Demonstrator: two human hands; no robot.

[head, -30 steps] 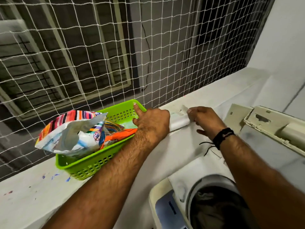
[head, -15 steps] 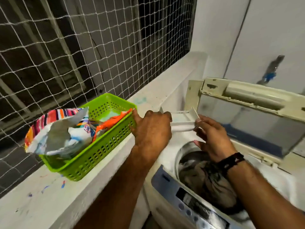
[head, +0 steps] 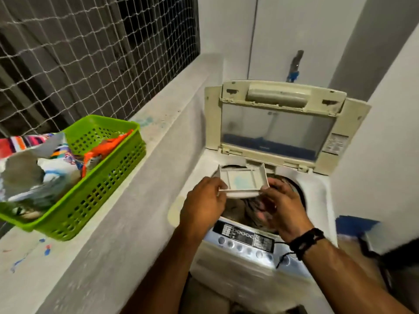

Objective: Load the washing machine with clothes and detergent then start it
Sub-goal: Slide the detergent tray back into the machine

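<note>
**Detergent drawer held over the open drum**

Detergent drawer (head: 242,182) sits in both your hands above the washing machine (head: 317,196), just in front of the raised lid (head: 277,126) and over the drum opening, where dark clothes (head: 251,207) already lie. Your left hand (head: 204,203) pinches the near left corner of the tray, fingers curled round its front lip. Your right hand (head: 282,210) takes the near right corner, with the thumb on the rim; motion blur hides how its lower fingers lie.

The tray looks like thin, stiff, light plastic, probably brittle with age, so a firm squeeze is not needed. A pale bluish patch, perhaps powder, shows in its shallow well, so keep it level; a tilt could spill that into the drum. Hold it by the thick front lip and side walls, not the thin inner dividers.

Below your wrists runs the control panel (head: 246,237) with its row of buttons. To your left, on the concrete ledge (head: 145,200), a green basket (head: 108,177) holds torn detergent packets (head: 38,168). Netting (head: 90,53) covers the window behind.
</note>
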